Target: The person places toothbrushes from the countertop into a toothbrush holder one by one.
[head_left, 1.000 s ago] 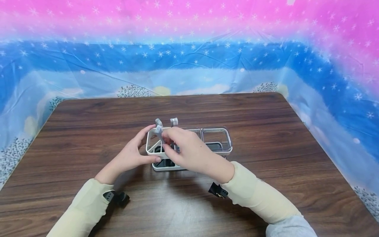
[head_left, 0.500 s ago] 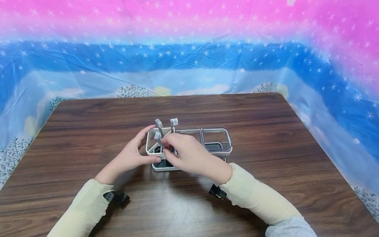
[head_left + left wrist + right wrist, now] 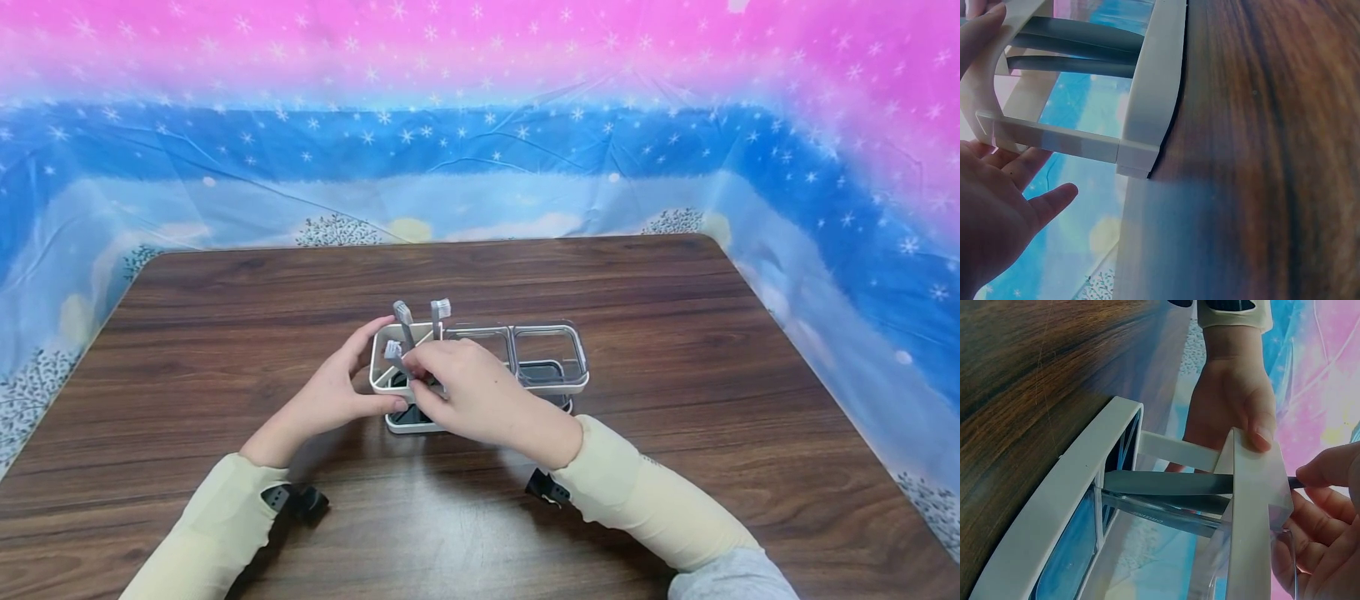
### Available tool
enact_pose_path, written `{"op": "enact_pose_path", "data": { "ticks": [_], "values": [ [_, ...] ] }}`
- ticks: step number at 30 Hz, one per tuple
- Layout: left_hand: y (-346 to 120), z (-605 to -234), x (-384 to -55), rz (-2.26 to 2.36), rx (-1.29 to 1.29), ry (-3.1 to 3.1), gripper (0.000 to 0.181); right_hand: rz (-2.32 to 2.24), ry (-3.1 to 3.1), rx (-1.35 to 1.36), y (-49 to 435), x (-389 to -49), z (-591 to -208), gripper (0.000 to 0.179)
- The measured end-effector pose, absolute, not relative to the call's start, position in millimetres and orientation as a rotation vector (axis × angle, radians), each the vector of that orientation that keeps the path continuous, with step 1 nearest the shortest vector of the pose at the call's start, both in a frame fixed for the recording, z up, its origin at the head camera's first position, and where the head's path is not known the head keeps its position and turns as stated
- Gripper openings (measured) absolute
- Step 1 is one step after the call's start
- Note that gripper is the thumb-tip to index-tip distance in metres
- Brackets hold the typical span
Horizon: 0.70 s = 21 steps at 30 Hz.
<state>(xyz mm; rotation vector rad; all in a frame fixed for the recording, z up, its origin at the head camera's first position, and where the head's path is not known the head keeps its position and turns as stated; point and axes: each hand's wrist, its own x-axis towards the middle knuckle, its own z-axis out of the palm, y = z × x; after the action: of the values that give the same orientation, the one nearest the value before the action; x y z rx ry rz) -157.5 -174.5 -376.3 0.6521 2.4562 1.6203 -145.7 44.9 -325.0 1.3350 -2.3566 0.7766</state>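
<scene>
A white toothbrush holder [image 3: 387, 387] with an open upper frame and a dark-bottomed base stands on the table. My left hand [image 3: 337, 387] holds the upper frame at its left end, thumb on the front rim and fingers at the far side. My right hand [image 3: 480, 387] pinches a grey toothbrush [image 3: 393, 350] just below its head, which leans left. In the right wrist view that brush's thick handle [image 3: 1172, 482] runs down through the frame to the base. Two more toothbrushes, one on the left [image 3: 403, 313] and one on the right [image 3: 440, 309], stand in the rear slots, heads up.
Clear cups [image 3: 551, 350] sit in the holder's right part. Brown wood-grain table [image 3: 225, 333] surrounds the holder. A snowflake-patterned cloth [image 3: 480, 142] hangs behind the table and along its sides.
The toothbrush in my right hand has moved down into the holder, and its head now leans further left. My right hand has shifted slightly left; the left hand stays put.
</scene>
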Motion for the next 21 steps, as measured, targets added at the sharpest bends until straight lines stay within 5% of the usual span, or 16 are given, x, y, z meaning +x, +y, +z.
{"op": "enact_pose_path", "data": {
  "ticks": [16, 21],
  "values": [
    [-173.7, -375.4, -155.6, 1.628, 0.65, 2.451, 0.097, 0.757, -2.358, 1.321, 43.7, -141.3, -324.4, 0.014],
    [-174.2, -376.4, -157.3, 1.567, 0.654, 2.44, 0.115, 0.801, -2.299, 1.349, 57.5, -138.8, -319.1, 0.021]
  ]
}}
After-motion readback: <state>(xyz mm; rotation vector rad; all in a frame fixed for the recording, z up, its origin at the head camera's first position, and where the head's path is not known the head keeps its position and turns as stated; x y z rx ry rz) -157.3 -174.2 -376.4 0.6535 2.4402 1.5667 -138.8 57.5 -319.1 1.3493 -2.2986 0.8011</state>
